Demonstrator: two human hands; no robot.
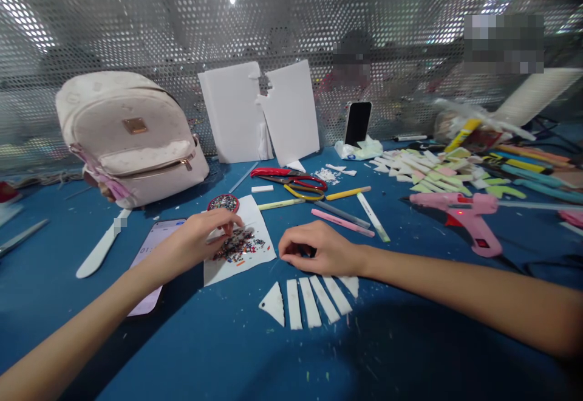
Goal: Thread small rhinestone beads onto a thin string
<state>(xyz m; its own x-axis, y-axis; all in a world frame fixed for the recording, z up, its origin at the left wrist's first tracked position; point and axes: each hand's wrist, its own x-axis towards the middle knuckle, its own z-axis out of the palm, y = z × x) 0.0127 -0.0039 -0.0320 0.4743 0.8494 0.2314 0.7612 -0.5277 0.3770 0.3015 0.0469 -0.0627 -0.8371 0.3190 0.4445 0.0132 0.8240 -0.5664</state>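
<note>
My left hand hangs over a pile of small dark and coloured beads on a white sheet of paper. Its fingertips are drawn together just above the beads, and whatever they hold is too small to make out. To the right, my right hand is curled with thumb and index finger pinched; what they grip does not show clearly. Below it on the table lie several white foam strips and a pointed white foam piece with a dark hole, arranged in a fan.
A red round dish of beads, red-handled snips, and several markers lie beyond my hands. A pink glue gun with a lit red light rests at right. A phone and white backpack are at left.
</note>
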